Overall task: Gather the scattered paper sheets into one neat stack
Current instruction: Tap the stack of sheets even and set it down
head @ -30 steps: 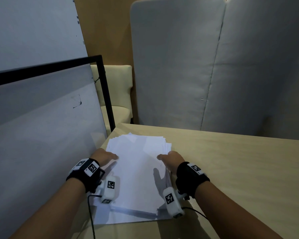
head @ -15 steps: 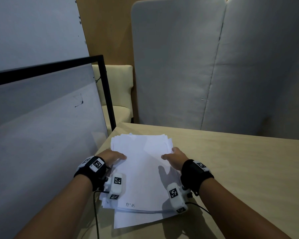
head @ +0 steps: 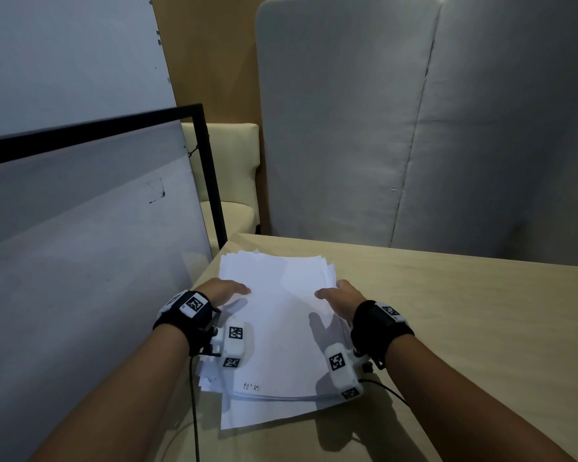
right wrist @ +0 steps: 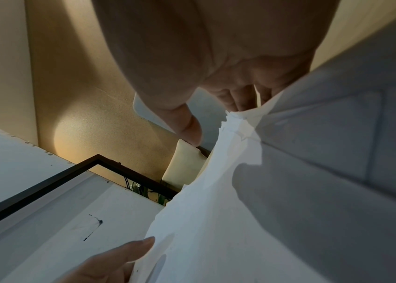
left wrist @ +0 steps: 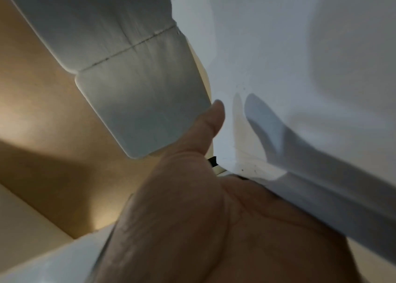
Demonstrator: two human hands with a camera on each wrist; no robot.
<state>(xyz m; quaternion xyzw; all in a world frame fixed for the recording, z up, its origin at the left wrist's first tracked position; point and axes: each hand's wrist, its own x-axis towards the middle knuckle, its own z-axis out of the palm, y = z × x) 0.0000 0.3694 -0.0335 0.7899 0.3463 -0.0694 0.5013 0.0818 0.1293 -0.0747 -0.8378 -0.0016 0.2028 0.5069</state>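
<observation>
- Fingers (right wrist: 240, 99) of the right hand (head: 339, 300) curl under the right edge of the paper stack (head: 281, 328), thumb on top; the left hand (head: 222, 290) clamps the left edge likewise, though its fingers are hidden.
- Stack sits at the table's (head: 464, 328) near-left corner, far edges fanned, 1 bottom sheet (head: 264, 415) jutting toward the person.
- Risk: squeezing from both sides may buckle the middle; lifting now could leave that bottom sheet behind.
- A board (head: 80, 245) stands just left.
</observation>
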